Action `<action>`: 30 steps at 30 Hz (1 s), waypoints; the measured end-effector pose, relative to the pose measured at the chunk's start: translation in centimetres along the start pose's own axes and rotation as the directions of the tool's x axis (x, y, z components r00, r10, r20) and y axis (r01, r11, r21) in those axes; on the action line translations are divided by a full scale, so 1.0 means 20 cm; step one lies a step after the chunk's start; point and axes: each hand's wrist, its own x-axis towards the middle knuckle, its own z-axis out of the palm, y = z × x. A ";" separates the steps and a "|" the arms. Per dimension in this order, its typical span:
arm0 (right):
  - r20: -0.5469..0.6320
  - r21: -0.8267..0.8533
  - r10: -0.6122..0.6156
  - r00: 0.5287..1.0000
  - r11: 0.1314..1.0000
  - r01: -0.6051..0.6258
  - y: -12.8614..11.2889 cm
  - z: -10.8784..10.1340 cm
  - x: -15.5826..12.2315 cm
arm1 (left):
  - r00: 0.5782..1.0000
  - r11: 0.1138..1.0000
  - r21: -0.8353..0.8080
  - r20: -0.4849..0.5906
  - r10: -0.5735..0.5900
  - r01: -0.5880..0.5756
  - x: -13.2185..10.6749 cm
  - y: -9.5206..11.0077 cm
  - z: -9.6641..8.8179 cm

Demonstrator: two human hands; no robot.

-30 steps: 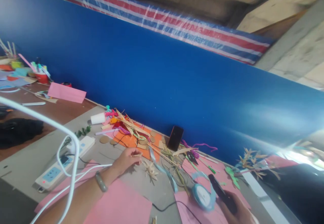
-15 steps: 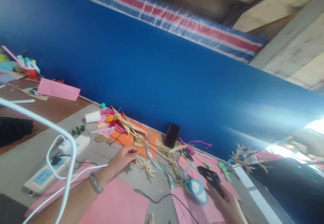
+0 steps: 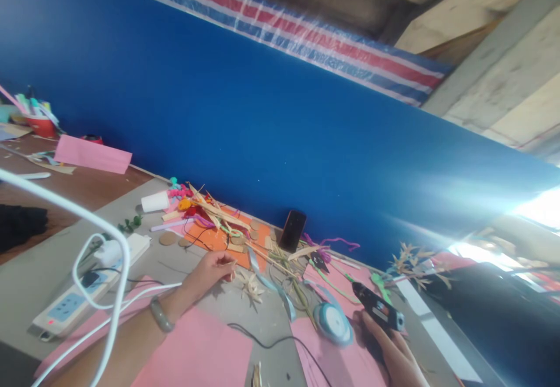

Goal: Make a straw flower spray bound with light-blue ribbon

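Note:
My left hand (image 3: 209, 272) rests on the grey table with its fingers curled, pinching a thin straw-coloured strip beside a small straw star (image 3: 250, 286). A grey bangle circles that wrist. My right hand (image 3: 391, 349) at the lower right grips a black glue gun (image 3: 377, 307), its nozzle pointing up and left over pink paper (image 3: 345, 358). A roll of light blue ribbon (image 3: 333, 323) lies just left of the gun. A black cord (image 3: 280, 340) runs across the table between the two hands.
An orange sheet (image 3: 219, 238) bears straw strips, pipe cleaners and cardboard discs. A dark phone (image 3: 293, 231) leans on the blue wall (image 3: 262, 119). A white power strip (image 3: 87, 285) and white cable (image 3: 109, 241) lie left. Pink paper (image 3: 201, 355) lies near.
My right hand has swung the glue gun to the right and turned it, so its side label shows. The view has shifted left slightly. My left hand has stayed in place.

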 end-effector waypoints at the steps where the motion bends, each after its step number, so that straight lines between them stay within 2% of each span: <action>1: 0.017 0.061 0.052 0.998 0.997 -0.053 -0.01 0.01 -0.01 | 1.000 1.000 -0.005 0.000 0.001 -0.001 0.00 0.00 0.00; 3: 0.075 0.147 0.111 0.991 0.982 -0.121 -0.04 0.06 -0.04 | 1.000 1.000 -0.016 -0.004 0.013 -0.013 0.00 -0.01 0.00; 4: 0.109 0.158 0.100 0.989 0.981 -0.117 -0.05 0.09 -0.05 | 1.000 1.000 -0.021 -0.008 0.021 -0.021 0.00 0.00 0.00; 8: 0.308 0.042 0.030 0.951 0.998 -0.045 -0.14 0.28 -0.16 | 0.997 0.999 -0.032 -0.071 0.013 -0.015 0.00 0.04 0.01; 12: 0.501 -0.063 -0.087 0.861 0.989 0.137 -0.25 0.47 -0.24 | 0.995 0.999 -0.031 -0.095 0.016 -0.019 0.00 0.07 0.01; 17: 0.642 -0.002 -0.170 0.747 0.975 0.224 -0.35 0.65 -0.24 | 0.994 0.998 0.012 -0.095 0.061 -0.060 0.02 0.05 0.01; 21: 0.675 0.062 -0.222 0.704 0.968 0.245 -0.39 0.76 -0.22 | 0.985 0.990 0.069 -0.109 0.132 -0.125 0.04 0.01 -0.01; 27: 0.654 0.108 -0.262 0.710 0.961 0.255 -0.39 0.85 -0.18 | 0.977 0.980 0.120 -0.118 0.175 -0.161 0.05 0.02 -0.03; 30: 0.637 0.118 -0.280 0.718 0.956 0.268 -0.40 0.88 -0.17 | 0.972 0.980 0.130 -0.166 0.169 -0.148 0.04 0.05 -0.02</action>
